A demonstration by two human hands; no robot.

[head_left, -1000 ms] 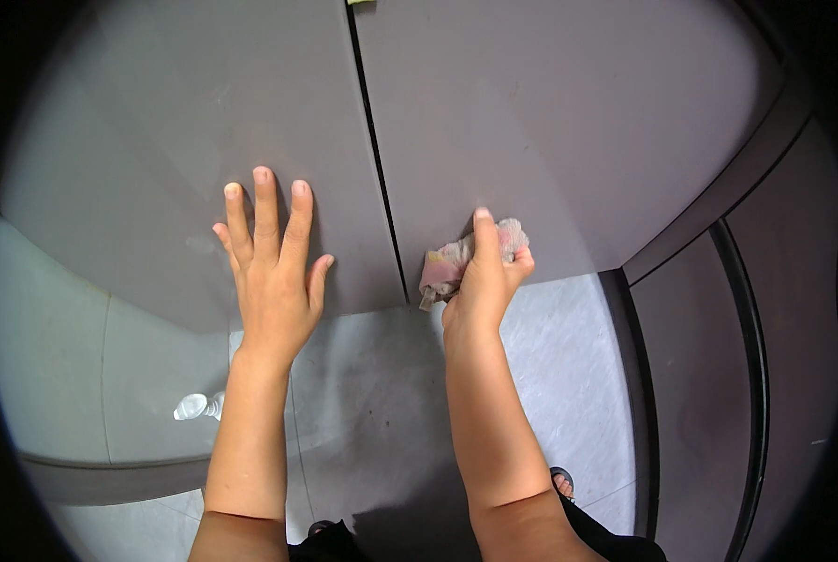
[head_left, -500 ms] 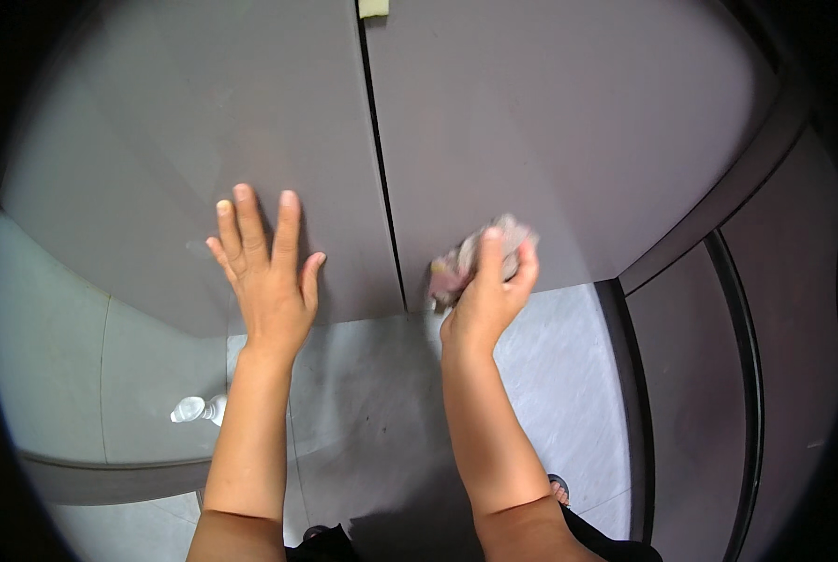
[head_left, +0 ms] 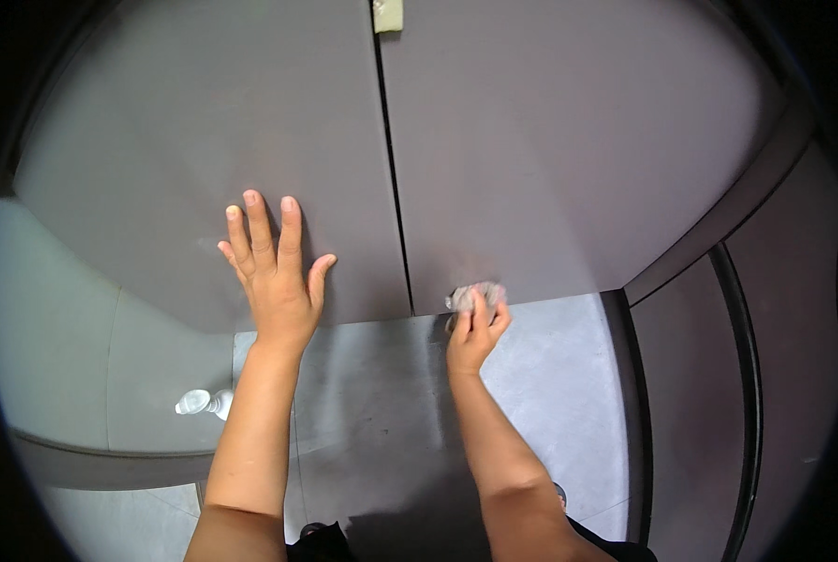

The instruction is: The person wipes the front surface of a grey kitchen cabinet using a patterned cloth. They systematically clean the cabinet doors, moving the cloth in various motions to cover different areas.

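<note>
Two flat grey cabinet doors stand in front of me, split by a narrow dark gap. My left hand rests flat on the left door, fingers spread and nothing in it. Low on the right door, my right hand grips a crumpled greyish-pink cloth at the door's bottom edge. The cloth is bunched between thumb and fingers, and part of it is hidden by them.
A white spray bottle stands left of my left forearm, partly covered by it. A pale yellow piece sits at the top of the gap. Grey floor lies below the doors; dark panels rise at the right.
My right hand has moved down with the cloth, from the lower part of the right door to its bottom edge. The left hand stays pressed on its door.
</note>
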